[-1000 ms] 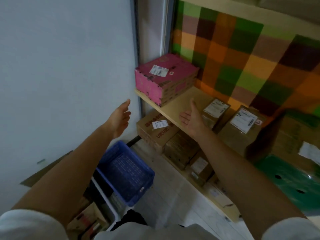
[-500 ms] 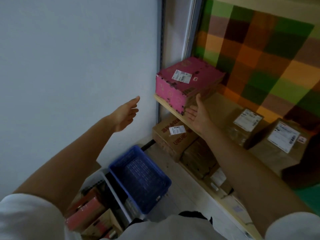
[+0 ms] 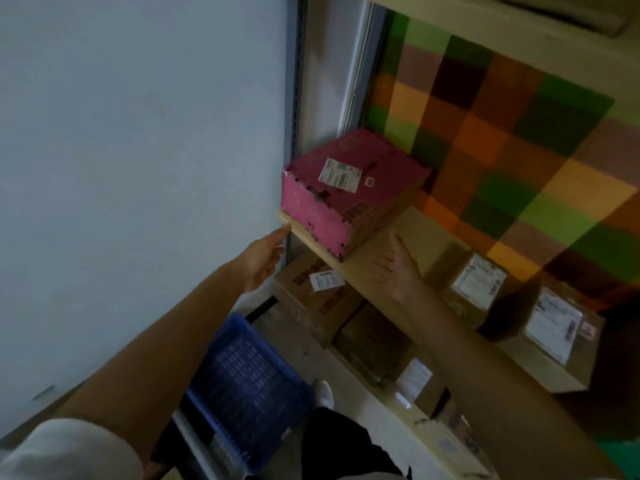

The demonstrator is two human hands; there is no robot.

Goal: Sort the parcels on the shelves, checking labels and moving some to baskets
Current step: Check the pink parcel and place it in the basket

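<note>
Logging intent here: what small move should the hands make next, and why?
Probably bring both onto the sides of the pink parcel to lift it. The left hand and right hand are open and empty, flanking its front corner, and neither is on it yet.

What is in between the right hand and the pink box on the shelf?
Only a bare strip of the wooden shelf. In the head view, the right hand is open beside the pink box, not touching it.

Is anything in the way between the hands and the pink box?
Nothing visible does. The left hand is open just below the pink box, at the shelf edge; the right hand is open beside it.
</note>
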